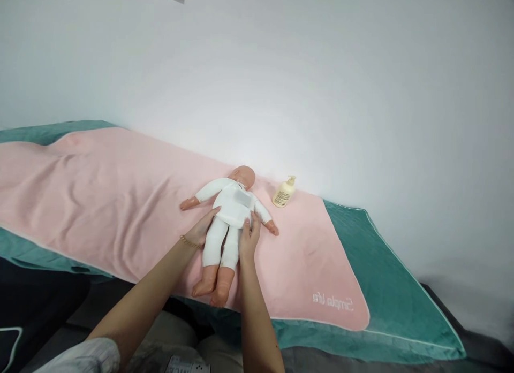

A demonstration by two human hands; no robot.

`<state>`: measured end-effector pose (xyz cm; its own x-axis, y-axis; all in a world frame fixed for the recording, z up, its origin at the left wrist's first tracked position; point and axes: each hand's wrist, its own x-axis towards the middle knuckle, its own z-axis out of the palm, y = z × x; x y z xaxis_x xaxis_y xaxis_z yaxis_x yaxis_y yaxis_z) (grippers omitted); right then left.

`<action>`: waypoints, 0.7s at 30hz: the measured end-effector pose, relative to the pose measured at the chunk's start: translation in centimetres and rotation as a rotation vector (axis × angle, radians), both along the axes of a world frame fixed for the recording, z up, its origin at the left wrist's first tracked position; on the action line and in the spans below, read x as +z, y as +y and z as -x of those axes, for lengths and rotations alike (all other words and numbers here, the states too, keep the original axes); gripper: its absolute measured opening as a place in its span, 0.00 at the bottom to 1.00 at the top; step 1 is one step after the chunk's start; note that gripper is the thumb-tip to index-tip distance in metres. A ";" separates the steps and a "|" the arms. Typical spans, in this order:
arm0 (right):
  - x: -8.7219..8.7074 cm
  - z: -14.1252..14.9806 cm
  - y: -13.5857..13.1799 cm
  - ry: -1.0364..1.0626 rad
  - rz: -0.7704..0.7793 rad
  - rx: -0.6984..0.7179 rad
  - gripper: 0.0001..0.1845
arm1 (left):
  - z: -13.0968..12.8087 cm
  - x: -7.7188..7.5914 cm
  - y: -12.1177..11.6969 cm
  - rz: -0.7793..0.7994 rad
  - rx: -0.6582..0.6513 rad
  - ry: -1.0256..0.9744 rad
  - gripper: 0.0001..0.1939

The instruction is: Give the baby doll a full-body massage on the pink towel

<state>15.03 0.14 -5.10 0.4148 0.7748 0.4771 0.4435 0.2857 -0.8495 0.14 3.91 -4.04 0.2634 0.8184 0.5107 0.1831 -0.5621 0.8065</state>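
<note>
A baby doll (231, 202) in a white outfit lies on a pink blanket (160, 175), its head toward the wall and its bare feet toward me. My left hand (205, 227) rests against the doll's side at the hip, thumb on the edge of the white top. On the opposite side my right hand (250, 235) touches the lower edge of the top, thumb and fingers on the cloth. Between them the two hands hold the doll's waist from both sides. Parts of the fingers are hidden by the doll's body.
A pale yellow pump bottle (284, 192) stands tilted in view to the right of the doll's head. Beneath the pink blanket lies a green cover (373, 266). A white wall (281, 78) rises behind. Dark furniture (36, 298) shows at the lower left.
</note>
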 end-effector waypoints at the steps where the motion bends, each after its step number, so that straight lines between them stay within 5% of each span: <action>1: 0.0 0.0 -0.2 -0.030 -0.016 -0.011 0.27 | 0.1 -0.1 -0.2 0.058 0.013 -0.086 0.30; 5: 0.2 0.3 -1.2 -0.139 -0.089 -0.029 0.24 | 0.6 -0.6 -0.9 0.143 0.163 -0.280 0.27; 8: 0.3 0.5 -1.6 -0.199 -0.114 0.003 0.24 | 1.3 -0.3 -1.3 -0.020 0.274 -0.189 0.27; 13: 0.4 0.6 -1.5 -0.237 -0.094 0.047 0.23 | 1.9 1.1 -1.5 -0.273 0.098 0.116 0.10; 21: 0.5 0.1 0.6 -0.336 0.050 0.117 0.17 | 1.3 0.8 0.3 -0.236 -0.035 0.331 0.18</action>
